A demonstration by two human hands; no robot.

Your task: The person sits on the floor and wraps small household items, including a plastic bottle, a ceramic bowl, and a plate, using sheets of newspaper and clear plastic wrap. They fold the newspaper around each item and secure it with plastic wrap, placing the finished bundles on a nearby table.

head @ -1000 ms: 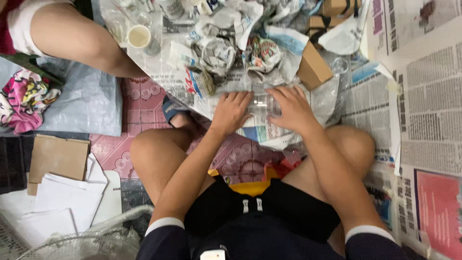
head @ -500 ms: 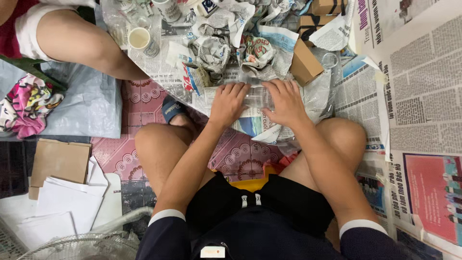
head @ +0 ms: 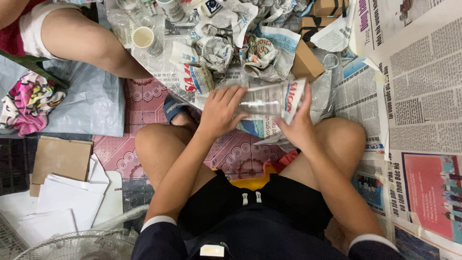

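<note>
Wrapping in hand, I judge: my left hand (head: 219,113) and right hand (head: 299,126) grip a clear glass tumbler (head: 262,101) at twelve o'clock, above my knees; next, fold its newspaper sheet (head: 293,96) snugly.

Bare patterned floor (head: 144,96) left of the hands offered a passage, whereas crumpled newspaper bundles (head: 216,48), a cardboard box (head: 305,62) and a cup (head: 144,38) crowded the space ahead, and another person's leg (head: 86,43) barred the far left.
</note>
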